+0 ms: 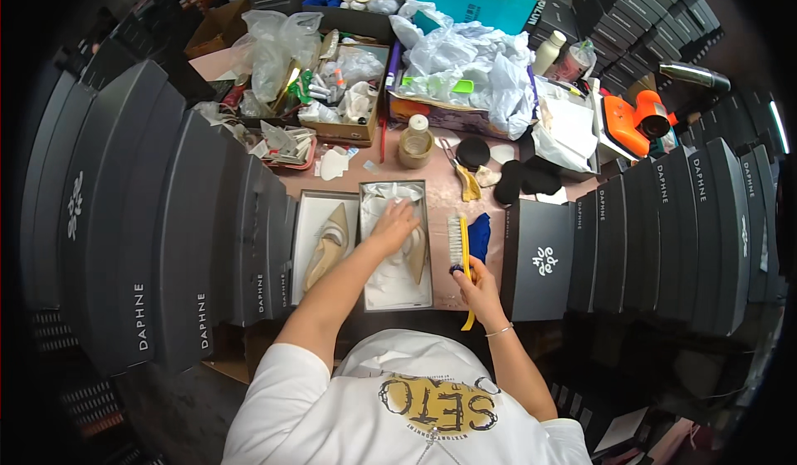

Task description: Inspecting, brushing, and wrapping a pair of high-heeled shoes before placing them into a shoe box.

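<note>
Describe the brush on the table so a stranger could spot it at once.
Start at the open shoe box lined with white tissue in the middle of the pink table, where the left hand rests. Just to its right, the right hand holds the brush. Its yellow handle and pale bristles set it apart from the blue cloth beside it.

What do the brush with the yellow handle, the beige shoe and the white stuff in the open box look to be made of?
The brush in the right hand: glossy yellow handle, likely plastic, with pale bristles. The beige shoe: smooth, faintly shiny upper, leather or an imitation; hard to tell. The white wrapping under the left hand: thin and crumpled, apparently tissue paper.
</note>
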The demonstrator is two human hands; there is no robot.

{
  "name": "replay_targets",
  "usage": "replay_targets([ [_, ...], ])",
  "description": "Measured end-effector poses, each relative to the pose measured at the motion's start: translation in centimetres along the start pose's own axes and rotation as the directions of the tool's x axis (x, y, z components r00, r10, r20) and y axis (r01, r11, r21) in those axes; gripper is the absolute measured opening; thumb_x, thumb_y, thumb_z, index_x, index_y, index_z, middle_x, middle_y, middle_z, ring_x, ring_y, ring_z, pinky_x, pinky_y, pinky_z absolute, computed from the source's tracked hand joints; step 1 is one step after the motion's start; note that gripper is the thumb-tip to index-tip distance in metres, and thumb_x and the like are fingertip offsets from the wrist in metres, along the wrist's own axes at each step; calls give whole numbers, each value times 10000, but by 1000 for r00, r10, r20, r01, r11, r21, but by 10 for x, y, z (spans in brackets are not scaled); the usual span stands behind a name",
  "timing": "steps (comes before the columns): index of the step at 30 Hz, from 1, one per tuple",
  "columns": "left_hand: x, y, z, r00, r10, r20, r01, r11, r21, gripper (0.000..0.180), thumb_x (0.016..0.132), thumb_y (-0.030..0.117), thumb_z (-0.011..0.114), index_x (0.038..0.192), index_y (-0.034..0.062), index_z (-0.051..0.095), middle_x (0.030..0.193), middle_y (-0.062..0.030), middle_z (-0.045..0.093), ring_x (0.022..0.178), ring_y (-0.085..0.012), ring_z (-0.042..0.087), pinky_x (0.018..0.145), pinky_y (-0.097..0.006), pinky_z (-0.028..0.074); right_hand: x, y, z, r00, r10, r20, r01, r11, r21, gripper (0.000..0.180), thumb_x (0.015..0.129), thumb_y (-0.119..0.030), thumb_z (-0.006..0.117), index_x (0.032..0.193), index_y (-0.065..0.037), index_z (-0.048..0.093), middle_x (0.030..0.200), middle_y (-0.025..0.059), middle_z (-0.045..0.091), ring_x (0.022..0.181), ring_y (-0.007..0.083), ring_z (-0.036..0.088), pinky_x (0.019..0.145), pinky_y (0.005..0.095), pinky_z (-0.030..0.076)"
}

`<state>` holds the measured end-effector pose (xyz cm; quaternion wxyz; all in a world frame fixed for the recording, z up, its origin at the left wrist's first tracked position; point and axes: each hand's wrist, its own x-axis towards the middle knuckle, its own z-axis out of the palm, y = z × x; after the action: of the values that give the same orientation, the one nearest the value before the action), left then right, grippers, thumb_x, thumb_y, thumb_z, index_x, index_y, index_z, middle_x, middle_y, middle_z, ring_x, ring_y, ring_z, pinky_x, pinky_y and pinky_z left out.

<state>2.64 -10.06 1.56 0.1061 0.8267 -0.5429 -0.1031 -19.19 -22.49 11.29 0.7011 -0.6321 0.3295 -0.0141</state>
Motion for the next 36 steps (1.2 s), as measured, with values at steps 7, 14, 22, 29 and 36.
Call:
replay_targets([
  [7, 0, 0, -84, 971, 100, -215, -143, 970, -197, 328, 791, 58, 556, 1096, 148, 633, 1193, -61, 596, 1291, -296, 400, 1124, -571, 107, -52, 19, -48, 976, 159, -151, -110, 950, 291, 129, 927, -120, 555, 1033, -58, 514, 648, -42, 430, 457, 39, 366, 411, 189, 318],
  [14, -6, 15, -142, 909, -415, 39, -93, -292, -952, 409, 904, 43, 410, 1312, 33, 422, 1141, -72, 565, 1056, -157, 553, 909, -297, 461, -20, -22, -29, 999, 35, -16, -31, 973, 230, 373, 961, -178, 513, 1313, -72, 455, 670, -45, 439, 491, 18, 366, 423, 178, 302],
  [22, -73, 37, -103, 836, -453, 309, 135, -376, -917, 324, 976, 318, 457, 1136, 39, 496, 955, -108, 610, 743, -181, 622, 660, -310, 535, -1, -60, -11, 962, -269, -43, 258, 952, -165, 474, 969, -196, 485, 1424, -119, 378, 710, 13, 492, 552, 63, 452, 502, 216, 389],
  [29, -120, 61, -84, 862, -476, 177, 264, 123, -957, 459, 830, 75, 599, 1255, -29, 459, 1127, -127, 600, 997, -211, 603, 821, -300, 479, 44, -107, -41, 805, -387, 450, 409, -190, -893, 507, 833, -180, 611, 1326, -176, 489, 692, 53, 554, 551, 197, 577, 480, 340, 482],
  [36, -113, 64, -153, 854, -501, -142, 323, 723, -611, 394, 800, 73, 617, 1171, 20, 496, 953, -258, 628, 911, -428, 602, 760, -439, 481, 44, -103, -37, 693, -560, 454, 491, -95, -866, 377, 830, -132, 569, 1202, -158, 519, 680, 88, 526, 476, 212, 539, 407, 363, 446],
])
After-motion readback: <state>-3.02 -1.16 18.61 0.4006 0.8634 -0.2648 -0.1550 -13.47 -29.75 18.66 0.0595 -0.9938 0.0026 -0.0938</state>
